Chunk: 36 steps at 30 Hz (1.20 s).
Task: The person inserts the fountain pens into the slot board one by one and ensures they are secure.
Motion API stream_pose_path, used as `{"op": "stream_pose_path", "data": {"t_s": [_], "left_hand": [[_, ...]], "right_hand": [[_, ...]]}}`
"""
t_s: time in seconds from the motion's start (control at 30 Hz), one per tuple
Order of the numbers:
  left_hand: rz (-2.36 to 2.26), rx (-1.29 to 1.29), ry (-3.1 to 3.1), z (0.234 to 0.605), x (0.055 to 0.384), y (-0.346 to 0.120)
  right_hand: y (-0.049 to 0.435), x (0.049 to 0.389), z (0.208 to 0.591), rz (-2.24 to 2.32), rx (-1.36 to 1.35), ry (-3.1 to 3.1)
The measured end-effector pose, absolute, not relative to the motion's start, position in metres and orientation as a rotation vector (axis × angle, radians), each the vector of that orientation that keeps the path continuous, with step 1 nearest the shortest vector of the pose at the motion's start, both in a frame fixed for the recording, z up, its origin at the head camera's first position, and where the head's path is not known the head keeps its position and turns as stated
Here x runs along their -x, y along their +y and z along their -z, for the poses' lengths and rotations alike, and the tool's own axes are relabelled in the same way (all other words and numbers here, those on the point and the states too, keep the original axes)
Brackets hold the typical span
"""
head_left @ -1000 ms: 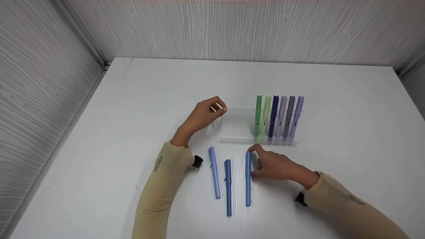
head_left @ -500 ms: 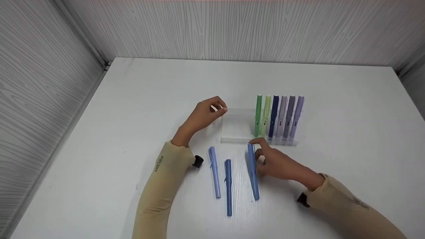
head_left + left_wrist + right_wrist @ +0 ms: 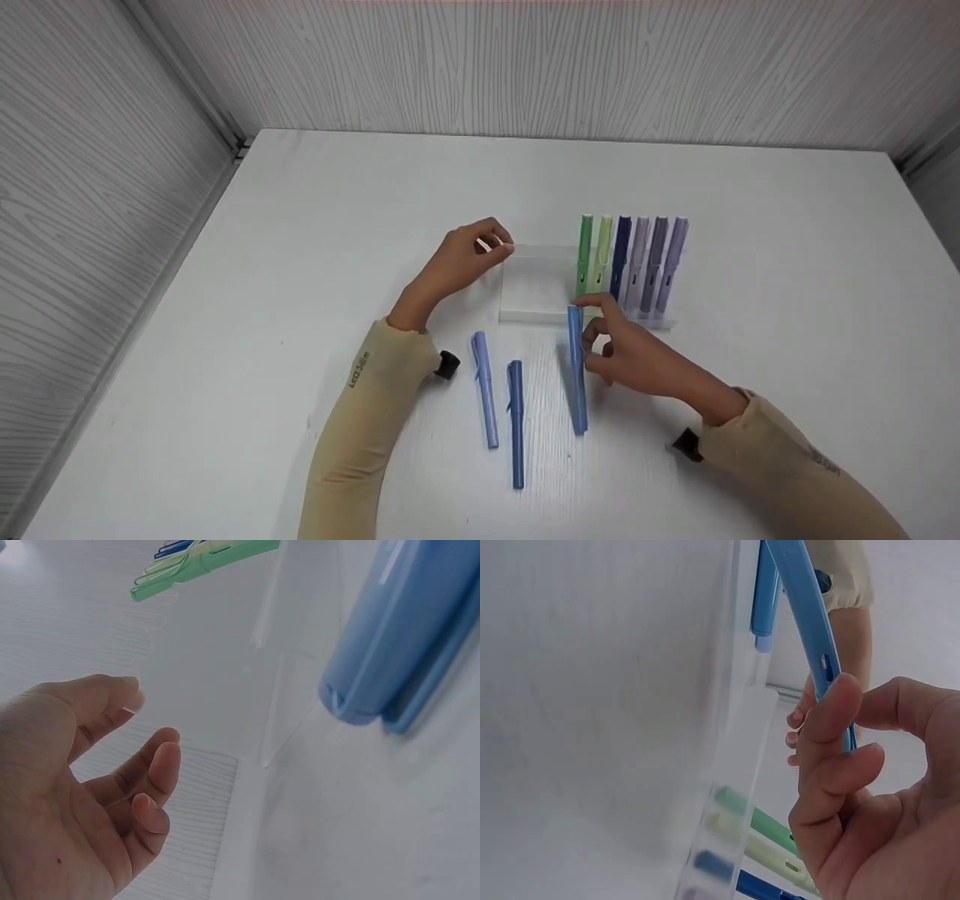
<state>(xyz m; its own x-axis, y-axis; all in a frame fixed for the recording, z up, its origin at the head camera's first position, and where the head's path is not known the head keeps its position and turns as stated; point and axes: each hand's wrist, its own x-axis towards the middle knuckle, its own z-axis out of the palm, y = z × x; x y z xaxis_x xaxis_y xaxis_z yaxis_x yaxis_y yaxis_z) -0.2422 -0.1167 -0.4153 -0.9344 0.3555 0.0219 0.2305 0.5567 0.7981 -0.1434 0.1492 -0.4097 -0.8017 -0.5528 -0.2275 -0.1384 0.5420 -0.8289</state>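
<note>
My right hand pinches a blue pen between thumb and fingers, its clip toward the palm. The pen slants in front of a clear pen stand, its upper end overlapping the stand's front edge in the head view. My left hand has thumb and index finger pinched at the stand's upper left corner; its other fingers curl loosely in the left wrist view. Several pens stand upright in the right part of the stand, from a green pen to a purple pen.
Two more pens lie on the white table in front of the stand: a periwinkle pen and a darker blue pen. Wood-grain panels rise behind the table and at its sides.
The right hand has picked the blue pen up off the table and carried it away from me and slightly right, toward the stand. The left hand stays at the stand's corner.
</note>
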Motion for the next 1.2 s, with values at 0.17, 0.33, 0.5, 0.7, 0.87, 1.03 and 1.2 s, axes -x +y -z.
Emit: {"op": "stream_pose_path", "data": {"t_s": [0.17, 0.33, 0.5, 0.7, 0.87, 1.03, 1.2], "left_hand": [[-1.356, -0.482, 2.616, 0.415, 0.242, -0.117], [-1.368, -0.457, 2.592, 0.414, 0.241, -0.117], [-1.348, -0.463, 2.608, 0.416, 0.24, -0.117], [-1.334, -0.483, 2.626, 0.418, 0.241, -0.117], [-1.329, -0.458, 2.636, 0.418, 0.24, -0.118], [-1.326, -0.456, 2.637, 0.418, 0.241, -0.117], [-1.327, -0.476, 2.634, 0.415, 0.242, -0.117]], "right_hand": [[0.151, 0.146, 0.404, 1.249, 0.555, 2.305], [0.153, 0.15, 0.399, 1.346, 0.504, 2.279], [0.156, 0.154, 0.393, 1.434, 0.481, 2.338], [0.156, 0.157, 0.386, 1.491, 0.435, 2.455], [0.154, 0.159, 0.38, 1.541, 0.403, 2.503], [0.152, 0.161, 0.377, 1.545, 0.384, 2.577], [0.15, 0.163, 0.377, 1.515, 0.459, 2.703]]}}
